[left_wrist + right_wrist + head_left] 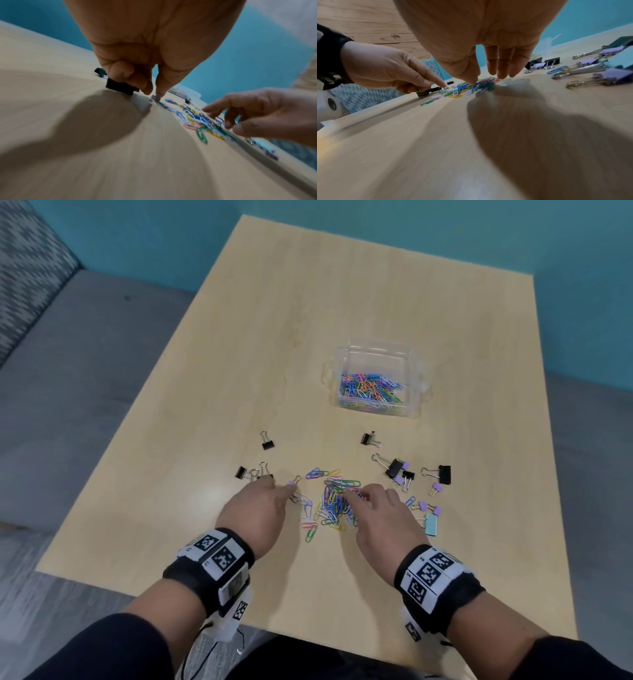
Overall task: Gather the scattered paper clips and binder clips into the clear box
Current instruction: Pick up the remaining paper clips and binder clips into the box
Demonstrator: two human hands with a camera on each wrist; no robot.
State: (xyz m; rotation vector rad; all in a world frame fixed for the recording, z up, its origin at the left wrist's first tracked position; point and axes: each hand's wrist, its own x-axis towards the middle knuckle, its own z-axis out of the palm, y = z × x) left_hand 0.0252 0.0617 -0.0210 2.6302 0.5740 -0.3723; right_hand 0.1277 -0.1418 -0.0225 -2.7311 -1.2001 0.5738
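Heap of coloured wire paper clips (pixel 337 501) near desk's near edge, directly under our right hand (pixel 380 515), fingers spread, not yet closed. Left hand (pixel 257 508) pinches small lilac binder clip (pixel 292 483) beside heap. Clear plastic box (pixel 375 361) beyond, toward far edge.

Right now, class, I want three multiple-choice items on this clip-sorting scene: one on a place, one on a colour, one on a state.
1. Where is the clear box?
A. beyond the paper clip pile
B. off the table
C. under the left hand

2. What colour is the largest binder clip by the right hand?
A. red
B. light blue
C. yellow

3. What does the box hold?
A. nothing
B. only binder clips
C. coloured paper clips

Answers: 1 A, it stands farther up the table. 2 B, its body is pale blue. 3 C, coloured clips show through its walls.
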